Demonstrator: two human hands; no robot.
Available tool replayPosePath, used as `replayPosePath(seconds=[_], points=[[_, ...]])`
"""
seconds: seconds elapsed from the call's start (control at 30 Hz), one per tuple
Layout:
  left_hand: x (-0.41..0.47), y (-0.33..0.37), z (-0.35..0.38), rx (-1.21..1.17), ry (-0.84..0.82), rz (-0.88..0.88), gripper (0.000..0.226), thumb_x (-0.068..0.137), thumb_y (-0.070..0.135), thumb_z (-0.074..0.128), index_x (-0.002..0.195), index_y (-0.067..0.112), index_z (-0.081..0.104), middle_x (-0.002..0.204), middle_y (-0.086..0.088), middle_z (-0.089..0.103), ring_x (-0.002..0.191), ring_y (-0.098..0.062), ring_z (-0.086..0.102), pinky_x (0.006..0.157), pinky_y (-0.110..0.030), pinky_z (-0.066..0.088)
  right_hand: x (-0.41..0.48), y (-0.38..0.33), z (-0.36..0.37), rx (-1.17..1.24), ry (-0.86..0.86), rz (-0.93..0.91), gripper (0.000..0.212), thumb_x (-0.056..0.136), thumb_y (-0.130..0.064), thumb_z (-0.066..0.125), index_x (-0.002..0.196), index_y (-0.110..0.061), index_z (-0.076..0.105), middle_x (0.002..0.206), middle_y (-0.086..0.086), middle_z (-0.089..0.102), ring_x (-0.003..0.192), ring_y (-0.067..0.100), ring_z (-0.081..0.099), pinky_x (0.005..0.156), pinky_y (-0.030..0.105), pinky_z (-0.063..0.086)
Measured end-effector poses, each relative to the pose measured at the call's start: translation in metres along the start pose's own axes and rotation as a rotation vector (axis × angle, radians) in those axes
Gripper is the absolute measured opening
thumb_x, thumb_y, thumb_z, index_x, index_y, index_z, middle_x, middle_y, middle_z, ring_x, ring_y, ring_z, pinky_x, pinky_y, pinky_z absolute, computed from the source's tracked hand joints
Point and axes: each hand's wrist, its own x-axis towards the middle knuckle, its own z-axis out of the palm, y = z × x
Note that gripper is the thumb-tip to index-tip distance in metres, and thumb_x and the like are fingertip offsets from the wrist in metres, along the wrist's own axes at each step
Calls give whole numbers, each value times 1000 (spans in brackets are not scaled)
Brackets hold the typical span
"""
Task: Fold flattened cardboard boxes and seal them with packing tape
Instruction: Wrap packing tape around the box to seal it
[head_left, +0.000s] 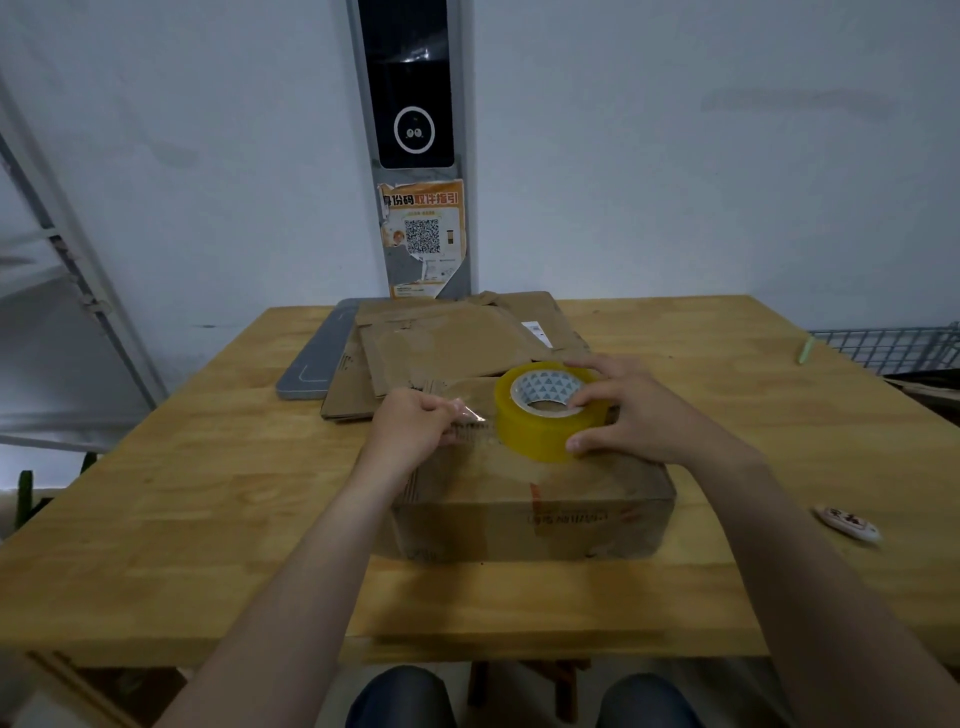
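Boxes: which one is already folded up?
The near box, standing full height under the tape roll; the flattened boxes lie stacked behind it.

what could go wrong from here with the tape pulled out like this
1. The free tape end pinched by the left hand looks crinkled; it may fold onto itself.
2. The right hand grips the tape roll over the box, whose seam is hidden, so the strip might land skewed.
3. Neither hand holds the box itself; pulling could slide it on the table.
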Motion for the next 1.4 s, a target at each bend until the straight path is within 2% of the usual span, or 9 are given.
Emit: replayPosePath(seconds=[0.17, 0.27, 0.53, 0.67, 0.83, 0.93, 1.0, 1.07, 1.4], points=[[1, 8, -3, -103, -29, -65, 9, 93, 20, 75, 87, 13, 80, 106, -5, 75, 96, -17, 71, 78, -32, 64, 7, -14, -10, 229, 193, -93, 19, 79, -53, 78, 92, -39, 75, 112, -23, 70, 122, 11, 49, 104, 40, 43], [-1, 13, -4, -190, -51, -104, 9, 90, 17, 77, 94, 9, 80, 105, -6, 74, 102, -22, 68, 73, -29, 64, 12, -33, -21, 430, 246, -32, 37, 80, -65, 71, 86, -29, 77, 92, -4, 74, 93, 18, 67, 82, 37, 50], [2, 7, -4, -174, -63, -116, 16, 94, 21, 74, 83, 10, 80, 102, -7, 76, 104, -23, 70, 82, -35, 63, 35, -51, -25, 631, 260, 156, 27, 80, -44, 83, 85, -18, 78, 93, -1, 77, 89, 19, 72, 84, 43, 60], [-1, 7, 1, -75, -32, -81, 21, 97, 25, 70, 80, 15, 77, 100, -4, 74, 100, -18, 70, 84, -33, 63, 42, -34, -11, 845, 522, 173, 20, 77, -28, 88, 87, -20, 72, 95, -1, 78, 93, 17, 73, 84, 43, 60], [0, 7, 2, -62, -13, -101, 19, 98, 24, 68, 85, 13, 76, 105, -4, 73, 100, -18, 70, 80, -29, 63, 34, -29, 7, 742, 632, 8, 28, 94, -2, 63, 89, -26, 76, 102, -8, 77, 104, 10, 69, 97, 42, 56], [-2, 9, 2, -76, 2, -108, 20, 99, 21, 67, 82, 13, 75, 106, -5, 71, 101, -20, 69, 76, -27, 62, 26, -18, 10, 704, 516, -27, 21, 99, -19, 64, 108, -35, 75, 123, -13, 70, 120, 9, 61, 105, 44, 51], [0, 8, 2, -88, 17, -121, 20, 100, 19, 66, 85, 10, 75, 106, -7, 71, 101, -21, 69, 77, -29, 62, 19, -11, 14, 644, 335, -22, 45, 89, -38, 76, 130, -50, 61, 142, -12, 56, 130, 16, 54, 103, 46, 52], [1, 9, 3, -117, 30, -139, 21, 101, 17, 64, 87, 5, 74, 106, -10, 71, 101, -23, 69, 79, -32, 63, 17, -7, 20, 567, 287, -21, 69, 87, -26, 80, 141, -55, 47, 152, -13, 44, 133, 16, 50, 103, 44, 53], [3, 13, -2, -178, 3, -156, 16, 103, 12, 57, 96, 0, 64, 107, -14, 71, 106, -24, 67, 86, -39, 63, 22, -12, -8, 303, 430, -83, 75, 87, 2, 64, 137, -53, 51, 132, 2, 57, 119, 18, 52, 94, 30, 47]])
